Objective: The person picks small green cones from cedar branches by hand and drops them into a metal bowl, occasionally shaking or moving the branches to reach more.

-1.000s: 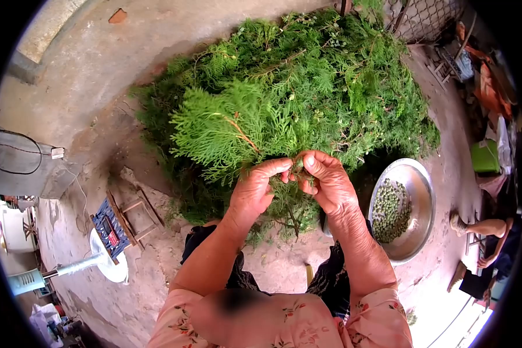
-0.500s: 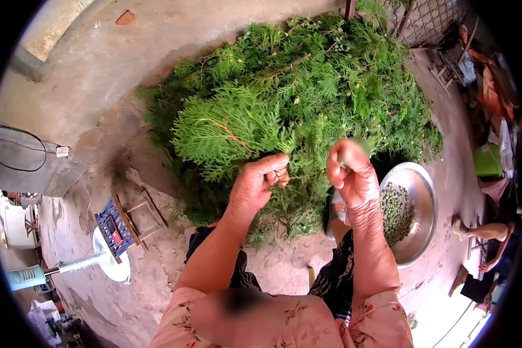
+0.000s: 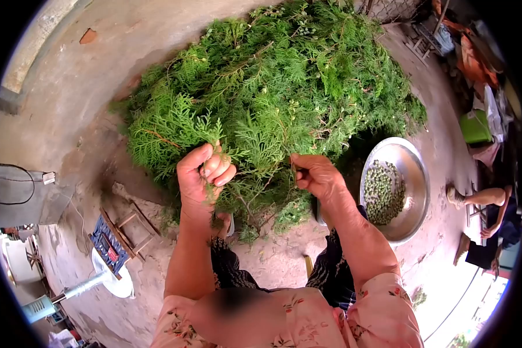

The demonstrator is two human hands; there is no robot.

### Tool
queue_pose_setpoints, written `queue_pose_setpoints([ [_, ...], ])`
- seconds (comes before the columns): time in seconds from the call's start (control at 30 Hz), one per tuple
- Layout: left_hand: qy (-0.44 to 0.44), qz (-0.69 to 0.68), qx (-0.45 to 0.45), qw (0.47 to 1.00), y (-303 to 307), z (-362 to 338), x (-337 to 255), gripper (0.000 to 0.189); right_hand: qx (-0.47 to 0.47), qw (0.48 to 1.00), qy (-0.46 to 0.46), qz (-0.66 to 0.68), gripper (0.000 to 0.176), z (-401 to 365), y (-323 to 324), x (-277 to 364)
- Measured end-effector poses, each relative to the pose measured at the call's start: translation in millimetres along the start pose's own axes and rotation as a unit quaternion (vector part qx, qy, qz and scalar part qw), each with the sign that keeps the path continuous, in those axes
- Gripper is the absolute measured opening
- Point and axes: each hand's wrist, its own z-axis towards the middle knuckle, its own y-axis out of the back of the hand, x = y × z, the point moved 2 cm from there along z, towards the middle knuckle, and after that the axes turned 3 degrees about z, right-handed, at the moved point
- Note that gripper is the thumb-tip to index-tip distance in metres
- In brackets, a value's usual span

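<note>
My left hand is closed around a leafy green conifer sprig, whose flat fronds spread up and left from the fingers. Thumb and forefinger of my right hand are pinched on a thin conifer twig at the near side of the pile. The big heap of cut conifer branches lies on the floor in front of me. To the right of my right hand stands a wide metal basin. Small round green cones cover part of its bottom.
At left are a small wooden stool and a white pedestal fan. A seated person's leg shows at far right, with a green container and clutter behind. A concrete wall borders the pile.
My left hand has moved left with the sprig. My right hand has come down and left from its raised position and now pinches a twig at the pile. The view has shifted slightly.
</note>
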Motion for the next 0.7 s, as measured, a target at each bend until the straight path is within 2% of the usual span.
queue_pose_setpoints([
  [0.07, 0.012, 0.004, 0.011, 1.0, 2, 0, -2, 0.021, 0.017, 0.992, -0.07, 0.1, 0.02, 2, -8, -5],
  [0.1, 0.022, 0.009, 0.02, 1.0, 2, 0, -3, 0.021, 0.018, 0.992, -0.07, 0.099, 0.02, 4, -12, -4],
  [0.17, 0.044, -0.001, 0.019, 0.999, 3, -1, -2, 0.022, 0.09, 0.981, -0.026, 0.167, 0.026, 4, -21, 4],
  [0.23, 0.089, 0.028, -0.049, 0.994, 7, -1, 1, 0.016, 0.116, 0.981, -0.022, 0.155, 0.025, 1, -23, 10],
  [0.27, 0.08, 0.04, -0.1, 0.991, 10, 0, 3, 0.014, 0.093, 0.987, 0.001, 0.134, 0.025, -2, -25, 14],
  [0.3, 0.077, 0.04, -0.099, 0.991, 7, 2, 5, 0.014, 0.07, 0.991, 0.024, 0.111, 0.024, -4, -27, 16],
  [0.37, 0.03, 0.187, -0.303, 0.934, 5, 2, 7, 0.013, 0.092, 0.989, 0.038, 0.112, 0.022, -6, -27, 16],
  [0.43, -0.003, 0.297, -0.324, 0.898, 8, 3, 13, 0.016, 0.098, 0.989, 0.077, 0.081, 0.023, -15, -32, 20],
  [0.5, 0.045, 0.309, -0.34, 0.887, 8, 3, 21, 0.019, 0.1, 0.99, 0.079, 0.068, 0.023, -21, -39, 16],
  [0.63, 0.066, 0.288, -0.265, 0.918, -4, 7, 35, 0.023, 0.086, 0.992, 0.094, 0.006, 0.027, -29, -49, 8],
  [0.7, 0.051, 0.288, -0.266, 0.918, -10, 8, 37, 0.029, 0.076, 0.984, 0.146, -0.062, 0.034, -33, -51, 8],
])
